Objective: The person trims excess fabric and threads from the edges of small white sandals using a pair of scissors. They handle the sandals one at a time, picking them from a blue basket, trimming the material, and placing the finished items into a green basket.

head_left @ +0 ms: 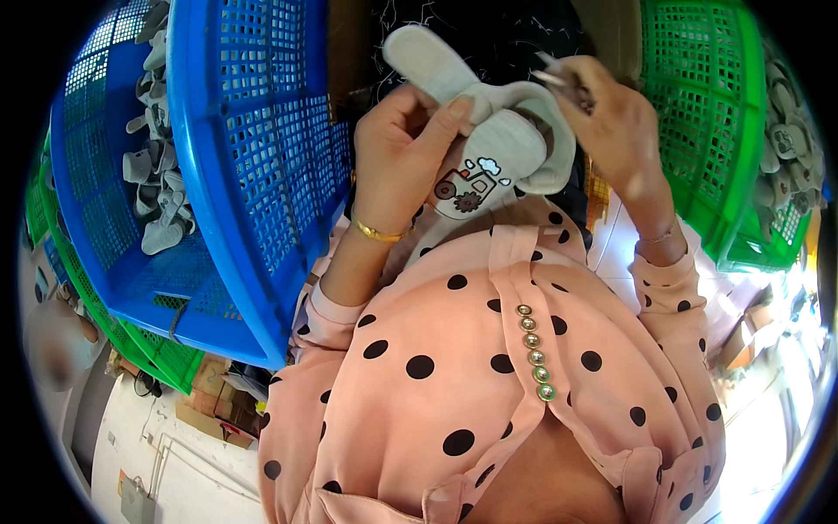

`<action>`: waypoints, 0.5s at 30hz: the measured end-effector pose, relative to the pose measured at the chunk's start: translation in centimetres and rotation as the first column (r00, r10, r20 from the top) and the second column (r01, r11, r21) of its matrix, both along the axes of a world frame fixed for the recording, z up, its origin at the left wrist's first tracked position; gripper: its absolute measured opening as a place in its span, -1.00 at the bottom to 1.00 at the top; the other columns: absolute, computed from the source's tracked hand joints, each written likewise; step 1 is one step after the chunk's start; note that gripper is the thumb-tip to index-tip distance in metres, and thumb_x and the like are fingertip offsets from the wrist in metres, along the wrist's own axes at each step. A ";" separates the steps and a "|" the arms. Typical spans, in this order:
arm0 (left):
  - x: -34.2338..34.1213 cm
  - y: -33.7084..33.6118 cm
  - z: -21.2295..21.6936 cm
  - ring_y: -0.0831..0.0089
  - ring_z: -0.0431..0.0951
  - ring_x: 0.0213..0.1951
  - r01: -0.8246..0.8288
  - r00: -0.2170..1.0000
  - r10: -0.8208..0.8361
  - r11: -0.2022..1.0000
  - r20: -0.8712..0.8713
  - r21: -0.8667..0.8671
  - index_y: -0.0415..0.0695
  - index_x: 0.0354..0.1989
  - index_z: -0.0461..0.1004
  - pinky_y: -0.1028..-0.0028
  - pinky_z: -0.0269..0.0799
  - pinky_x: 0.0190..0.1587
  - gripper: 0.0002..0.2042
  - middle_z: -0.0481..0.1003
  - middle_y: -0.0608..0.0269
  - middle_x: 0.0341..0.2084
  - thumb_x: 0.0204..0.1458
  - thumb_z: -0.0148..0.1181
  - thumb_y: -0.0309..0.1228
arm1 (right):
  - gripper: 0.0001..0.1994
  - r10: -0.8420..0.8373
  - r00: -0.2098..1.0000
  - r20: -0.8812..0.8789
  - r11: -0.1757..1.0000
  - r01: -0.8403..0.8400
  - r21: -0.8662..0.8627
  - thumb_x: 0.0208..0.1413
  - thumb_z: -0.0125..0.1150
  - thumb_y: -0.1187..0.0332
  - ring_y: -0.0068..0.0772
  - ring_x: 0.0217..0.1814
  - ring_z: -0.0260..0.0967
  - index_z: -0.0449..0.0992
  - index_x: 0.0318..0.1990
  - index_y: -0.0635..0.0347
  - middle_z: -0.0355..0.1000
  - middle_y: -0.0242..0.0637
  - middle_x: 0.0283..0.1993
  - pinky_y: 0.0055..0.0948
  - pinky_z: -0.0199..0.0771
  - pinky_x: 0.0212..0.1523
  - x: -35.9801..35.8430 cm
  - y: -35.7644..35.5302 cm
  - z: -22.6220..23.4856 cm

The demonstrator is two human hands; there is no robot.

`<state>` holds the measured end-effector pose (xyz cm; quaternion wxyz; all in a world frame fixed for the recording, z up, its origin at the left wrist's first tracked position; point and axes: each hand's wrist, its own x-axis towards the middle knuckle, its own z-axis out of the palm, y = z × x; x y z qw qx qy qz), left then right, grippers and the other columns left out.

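In the upper middle, my left hand [406,144] pinches a pale grey fabric shoe upper [511,144] between thumb and fingers. A long rounded strap sticks out past the hand to the upper left. A brown tractor with white clouds decorates the upper's lower part. My right hand [615,122] is closed round a small pair of scissors [569,87], blurred by motion. Their pointed tips stick out to the left, close to the upper's curved edge.
A blue plastic basket [253,166] stands on my left, with several grey shoe pieces [161,196] beyond its near wall. On my right is a green basket [703,113], with more grey pieces [786,140] behind it. Loose threads lie on dark cloth [511,35] beneath the upper.
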<state>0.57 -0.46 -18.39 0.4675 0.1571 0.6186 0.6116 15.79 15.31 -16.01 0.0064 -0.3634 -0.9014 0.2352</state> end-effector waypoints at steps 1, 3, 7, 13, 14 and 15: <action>0.0 0.1 0.2 0.78 0.36 -0.69 -0.075 0.997 0.075 0.997 0.008 0.008 -0.27 -0.35 0.50 0.71 0.16 -0.71 -0.85 0.53 0.33 -0.58 0.15 0.23 -0.42 | -0.70 -0.018 0.995 -0.102 0.997 0.011 -0.077 0.11 0.27 0.24 -0.38 -0.43 0.46 0.49 -0.04 0.14 0.48 -0.23 -0.45 -0.43 0.42 -0.35 0.7 0.4 -0.1; 0.1 -0.5 -1.0 0.73 0.45 -0.59 -0.060 0.998 0.059 0.997 0.033 0.049 -0.29 -0.22 0.50 0.68 0.34 -0.58 -0.85 0.58 0.29 -0.48 0.15 0.22 -0.45 | -0.62 -0.077 0.953 -0.292 0.973 0.007 -0.232 0.07 0.32 0.13 -0.29 -0.53 0.39 0.49 -0.06 0.18 0.42 -0.19 -0.54 -0.35 0.38 -0.44 2.1 0.7 -0.4; 0.9 -0.8 -2.1 0.65 0.54 -0.48 -0.009 0.999 0.010 1.000 0.031 -0.027 -0.29 -0.23 0.54 0.62 0.44 -0.45 -0.80 0.60 0.23 -0.48 0.12 0.27 -0.38 | -0.61 -0.176 0.979 -0.102 0.934 0.134 -0.332 0.04 0.34 0.23 -0.24 -0.44 0.47 0.46 -0.03 0.23 0.51 -0.09 -0.40 -0.41 0.47 -0.33 2.6 -1.3 -0.3; 0.4 -2.3 1.9 0.56 0.51 -0.58 0.235 0.589 -0.510 0.851 -0.627 -0.470 -0.30 -0.41 0.55 0.61 0.43 -0.49 -0.81 0.54 0.13 -0.62 0.06 0.32 -0.39 | -0.66 -0.138 0.987 -0.086 0.973 0.119 -0.196 0.02 0.26 0.35 -0.11 -0.40 0.50 0.45 -0.02 0.19 0.52 -0.10 -0.41 -0.33 0.49 -0.34 2.8 -2.1 -0.9; 0.8 -2.5 2.5 0.38 0.54 -0.45 0.275 0.506 -0.454 0.891 -0.734 -0.362 -0.23 -0.31 0.55 0.50 0.50 -0.34 -0.79 0.57 0.15 -0.44 -0.09 0.40 -0.43 | -0.65 -0.143 0.988 -0.066 0.972 0.127 -0.200 0.02 0.25 0.35 -0.09 -0.39 0.50 0.44 -0.01 0.18 0.52 -0.10 -0.41 -0.31 0.49 -0.34 2.7 -2.1 -0.9; 1.1 -1.9 2.6 0.34 0.54 -0.36 0.337 0.420 -0.386 0.907 -0.821 -0.254 -0.20 -0.27 0.54 0.46 0.50 -0.27 -0.74 0.56 0.17 -0.36 -0.15 0.41 -0.43 | -0.64 -0.142 0.989 -0.050 0.970 0.128 -0.208 0.01 0.25 0.35 -0.08 -0.38 0.50 0.44 0.00 0.18 0.52 -0.10 -0.41 -0.30 0.48 -0.34 2.4 -2.1 -0.9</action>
